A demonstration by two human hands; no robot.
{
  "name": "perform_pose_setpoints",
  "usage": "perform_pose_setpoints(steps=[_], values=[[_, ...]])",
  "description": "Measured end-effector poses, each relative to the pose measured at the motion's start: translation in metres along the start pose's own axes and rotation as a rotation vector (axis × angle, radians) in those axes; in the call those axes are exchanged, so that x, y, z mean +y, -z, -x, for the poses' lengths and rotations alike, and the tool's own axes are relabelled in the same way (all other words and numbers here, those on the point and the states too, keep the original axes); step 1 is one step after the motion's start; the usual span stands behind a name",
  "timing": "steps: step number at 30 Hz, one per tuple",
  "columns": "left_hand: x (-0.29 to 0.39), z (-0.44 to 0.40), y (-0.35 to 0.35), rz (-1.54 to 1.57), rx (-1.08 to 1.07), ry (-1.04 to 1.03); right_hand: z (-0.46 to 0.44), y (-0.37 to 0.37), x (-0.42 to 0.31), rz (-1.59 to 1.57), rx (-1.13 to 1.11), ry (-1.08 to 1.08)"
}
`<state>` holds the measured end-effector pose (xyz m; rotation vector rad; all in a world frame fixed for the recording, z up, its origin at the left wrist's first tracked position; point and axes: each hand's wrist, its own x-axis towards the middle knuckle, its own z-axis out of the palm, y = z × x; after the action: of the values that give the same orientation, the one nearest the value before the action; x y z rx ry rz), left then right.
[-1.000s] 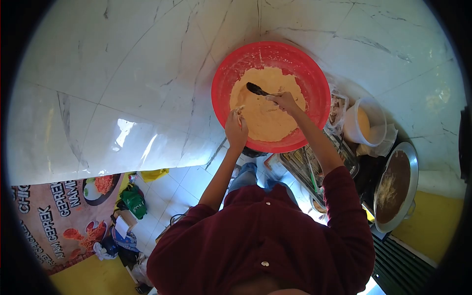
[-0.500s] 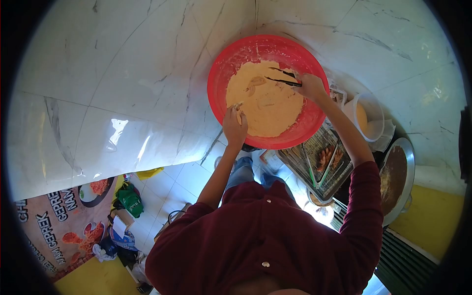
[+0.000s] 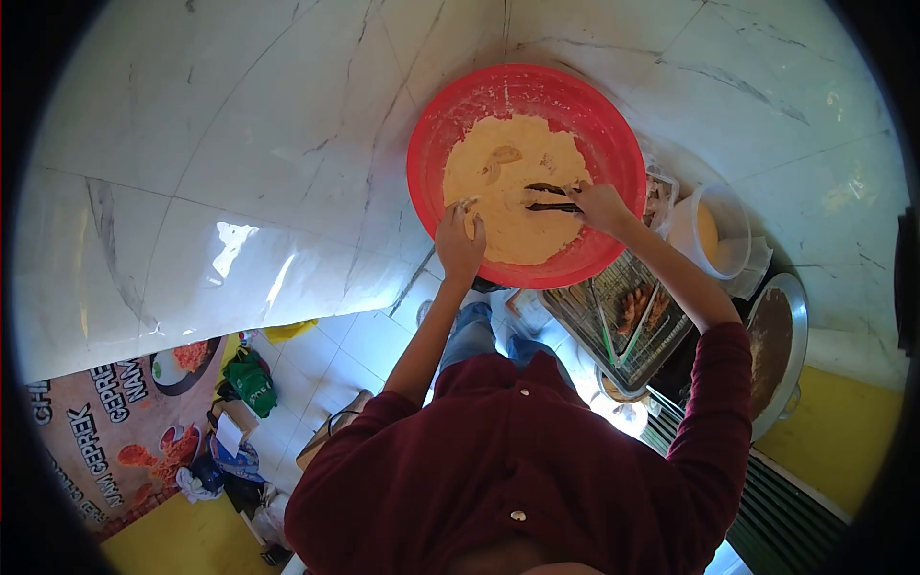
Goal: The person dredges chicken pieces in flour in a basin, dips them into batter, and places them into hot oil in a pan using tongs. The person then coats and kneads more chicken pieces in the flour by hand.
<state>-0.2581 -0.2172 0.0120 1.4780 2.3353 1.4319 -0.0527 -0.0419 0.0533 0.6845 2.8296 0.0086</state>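
A large red basin (image 3: pixel 613 125) holds a broad layer of pale orange flour (image 3: pixel 517 230). Black tongs (image 3: pixel 551 206) are gripped in my right hand (image 3: pixel 602 207) over the right part of the flour, their two arms apart and pointing left. At the basin's lower left, my left hand (image 3: pixel 461 240) has its fingers bent over the flour's edge, pinching a small pale piece too small to name. A flour-coated piece (image 3: pixel 500 158) lies on the flour above my hands.
Right of the basin stand a clear tub (image 3: pixel 719 230) with yellow contents and a wide metal pan (image 3: pixel 791 316) of brown contents. Below the basin, a wire-rack tray (image 3: pixel 661 350) bears browned pieces and green-handled tongs. A printed banner (image 3: pixel 125 431) is at the lower left.
From a second ago, my right hand has moved right and the tongs have opened. A coated piece now shows on the flour. My left hand has barely moved.
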Motion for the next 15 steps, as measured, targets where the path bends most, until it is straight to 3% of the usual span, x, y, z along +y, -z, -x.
perform_pose_setpoints(steps=[15], values=[[0.005, 0.000, 0.002, -0.014, -0.016, 0.030, -0.009, -0.010, 0.018, -0.037, 0.141, -0.014]])
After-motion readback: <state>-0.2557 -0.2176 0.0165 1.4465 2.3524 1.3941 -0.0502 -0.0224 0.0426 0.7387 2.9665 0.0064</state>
